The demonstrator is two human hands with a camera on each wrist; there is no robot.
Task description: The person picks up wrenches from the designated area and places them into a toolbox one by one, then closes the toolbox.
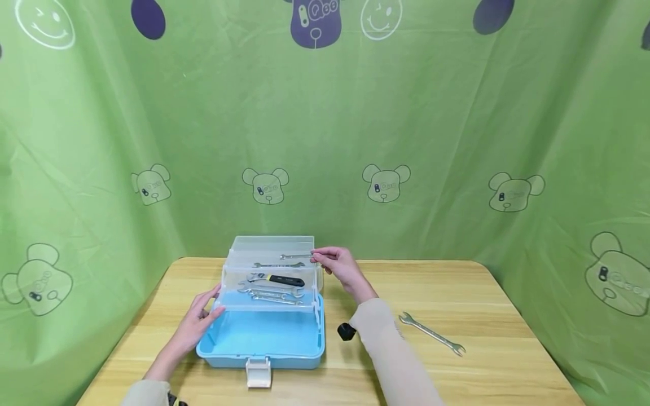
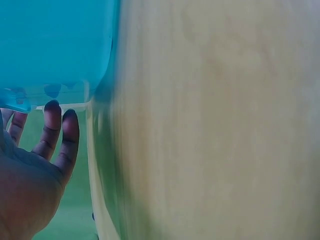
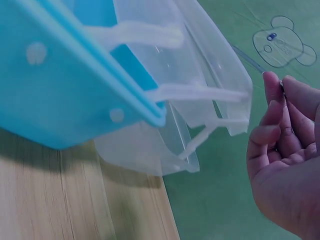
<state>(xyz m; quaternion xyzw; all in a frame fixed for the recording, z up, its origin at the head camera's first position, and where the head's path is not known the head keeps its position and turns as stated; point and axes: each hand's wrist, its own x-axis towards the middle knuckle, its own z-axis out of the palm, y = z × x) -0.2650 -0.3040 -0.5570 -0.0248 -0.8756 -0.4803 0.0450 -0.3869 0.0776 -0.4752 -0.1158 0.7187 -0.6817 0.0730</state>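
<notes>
My right hand pinches one end of a small silver wrench between thumb and fingertips, holding it over the upper clear tray. In the right wrist view the wrench is partly hidden by that tray's wall. My left hand rests its fingers and thumb against the left side of the blue toolbox, by the lower tray's corner. The lower clear tray holds an adjustable wrench with a black handle and several silver wrenches. Another open-end wrench lies in the upper tray.
An open-end wrench lies on the wooden table to the right of the box. The clear lid stands behind the raised trays. A white latch hangs at the box's front. Green curtain surrounds the table.
</notes>
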